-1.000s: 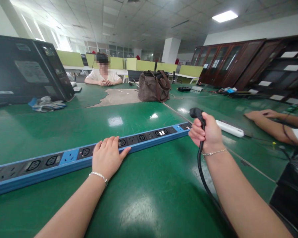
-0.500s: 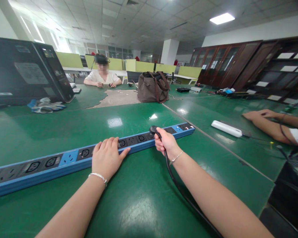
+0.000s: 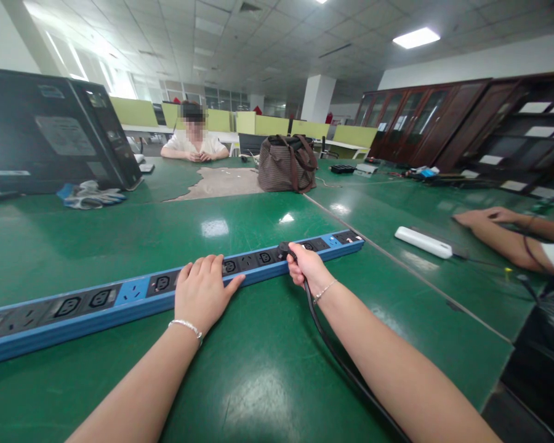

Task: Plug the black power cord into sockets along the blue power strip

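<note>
A long blue power strip [image 3: 133, 293] with black and blue sockets lies slantwise across the green table. My left hand [image 3: 204, 286] is laid over its middle, fingers across the top and thumb along the near edge, holding it. My right hand [image 3: 308, 266] grips a black power plug [image 3: 284, 250] farther right along the strip. The plug's face is down at the sockets; whether its pins are in one is hidden. Its black cord [image 3: 325, 338] runs from my right hand down toward the lower right, beside my forearm.
A computer case [image 3: 50, 132] and gloves [image 3: 91, 195] are at the left. A brown bag [image 3: 286, 163] stands at the back. One person [image 3: 194, 144] sits opposite; another person's arms [image 3: 503, 231] rest at the right, near a white power strip [image 3: 423, 242].
My right hand has lowered the plug from just above the strip onto its sockets. My left hand stays on the strip. The person opposite has brought their hands together.
</note>
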`<action>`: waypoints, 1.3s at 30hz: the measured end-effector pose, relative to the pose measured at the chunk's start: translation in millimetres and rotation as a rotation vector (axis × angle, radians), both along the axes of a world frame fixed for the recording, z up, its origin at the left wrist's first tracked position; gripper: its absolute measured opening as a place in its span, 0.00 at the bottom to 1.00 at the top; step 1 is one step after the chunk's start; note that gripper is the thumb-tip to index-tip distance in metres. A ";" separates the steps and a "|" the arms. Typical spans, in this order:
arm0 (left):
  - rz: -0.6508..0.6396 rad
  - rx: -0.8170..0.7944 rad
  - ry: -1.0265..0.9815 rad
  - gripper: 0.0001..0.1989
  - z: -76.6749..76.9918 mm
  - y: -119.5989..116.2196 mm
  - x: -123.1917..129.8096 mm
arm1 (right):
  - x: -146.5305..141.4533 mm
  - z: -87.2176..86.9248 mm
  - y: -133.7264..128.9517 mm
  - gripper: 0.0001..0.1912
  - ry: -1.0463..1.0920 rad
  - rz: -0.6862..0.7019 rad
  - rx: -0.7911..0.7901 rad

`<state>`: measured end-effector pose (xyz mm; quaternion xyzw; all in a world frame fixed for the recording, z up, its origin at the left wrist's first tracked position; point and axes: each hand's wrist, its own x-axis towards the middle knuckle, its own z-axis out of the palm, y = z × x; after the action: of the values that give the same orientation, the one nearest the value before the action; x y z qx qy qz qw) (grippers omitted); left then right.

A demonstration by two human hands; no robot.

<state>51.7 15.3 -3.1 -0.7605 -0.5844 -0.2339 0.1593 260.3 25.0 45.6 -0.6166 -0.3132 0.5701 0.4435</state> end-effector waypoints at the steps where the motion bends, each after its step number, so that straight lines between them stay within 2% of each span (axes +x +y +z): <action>1: 0.000 0.000 0.000 0.33 0.2 -0.2 0.1 | -1.3 -0.1 0.2 0.21 -0.012 0.001 -0.005; 12: 0.002 -0.013 0.012 0.33 0.9 -0.1 -0.1 | -5.1 -1.3 2.0 0.20 -0.058 0.020 -0.045; 39: 0.021 -0.069 0.028 0.34 5.3 -3.1 0.6 | 0.0 -7.7 2.4 0.20 -0.032 0.043 0.012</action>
<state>52.2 12.2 2.2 -0.7624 -0.5980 -0.2014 0.1435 260.3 27.5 37.9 -0.6162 -0.3369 0.5676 0.4297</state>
